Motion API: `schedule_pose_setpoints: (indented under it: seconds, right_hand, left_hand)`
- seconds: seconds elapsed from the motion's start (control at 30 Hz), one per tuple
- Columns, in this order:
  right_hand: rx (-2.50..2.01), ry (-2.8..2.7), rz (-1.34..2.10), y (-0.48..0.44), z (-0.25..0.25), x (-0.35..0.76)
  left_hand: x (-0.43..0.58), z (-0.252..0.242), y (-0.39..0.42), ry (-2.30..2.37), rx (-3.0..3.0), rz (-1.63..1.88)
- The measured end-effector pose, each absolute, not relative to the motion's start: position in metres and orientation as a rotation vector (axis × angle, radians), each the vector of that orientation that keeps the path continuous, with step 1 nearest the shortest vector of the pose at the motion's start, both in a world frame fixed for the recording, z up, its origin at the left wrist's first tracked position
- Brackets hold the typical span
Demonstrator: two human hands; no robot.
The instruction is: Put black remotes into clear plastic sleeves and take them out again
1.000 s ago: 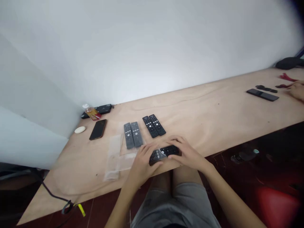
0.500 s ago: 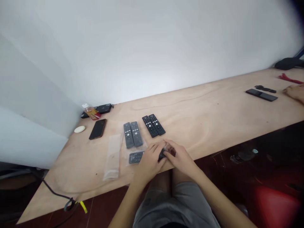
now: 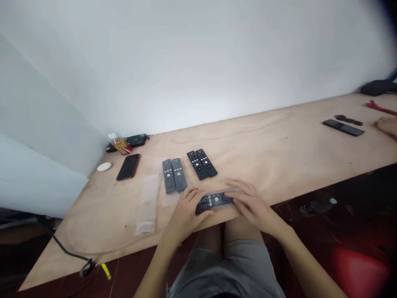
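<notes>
A black remote control (image 3: 216, 199) in a clear plastic sleeve lies crosswise near the table's front edge. My left hand (image 3: 187, 212) holds its left end, with the thumb in front and the fingers behind. My right hand (image 3: 252, 205) is over the right end, fingers stretched out and slightly blurred, touching the sleeve. Behind it, two remotes in clear sleeves (image 3: 174, 175) lie side by side. To their right are two bare black remotes (image 3: 202, 164). An empty clear plastic sleeve (image 3: 147, 203) lies flat to the left of my left hand.
At the left are a smartphone (image 3: 128, 167), a round white object (image 3: 104, 167), a bottle (image 3: 120, 143) and black boxes (image 3: 137, 140). Far right, another person's hand (image 3: 387, 125) rests near a dark flat device (image 3: 343, 127). A cable (image 3: 66, 249) hangs at the left edge.
The sleeved remote has moved to the right and now lies between my hands. My right hand has shifted right and its fingers have straightened. My left hand has moved slightly left.
</notes>
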State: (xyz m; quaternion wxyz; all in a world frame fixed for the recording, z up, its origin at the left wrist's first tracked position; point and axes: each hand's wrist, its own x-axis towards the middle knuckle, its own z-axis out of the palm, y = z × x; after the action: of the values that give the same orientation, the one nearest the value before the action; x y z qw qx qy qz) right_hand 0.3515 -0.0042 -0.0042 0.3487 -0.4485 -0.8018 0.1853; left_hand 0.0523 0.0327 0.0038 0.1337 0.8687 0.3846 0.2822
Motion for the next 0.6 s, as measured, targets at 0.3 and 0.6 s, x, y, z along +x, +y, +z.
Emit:
schedule_pose_setpoints:
  seconds: [0.3,0.6]
  right_hand:
    - [-1.126,-2.231,0.557,-0.039,0.001,0.342]
    - [-1.134,-2.274,0.359,0.005,0.005,0.243]
  left_hand:
    - [0.022,-0.016,0.046,1.582,2.490,0.967]
    - [0.020,-0.025,0.042,1.687,2.503,0.984]
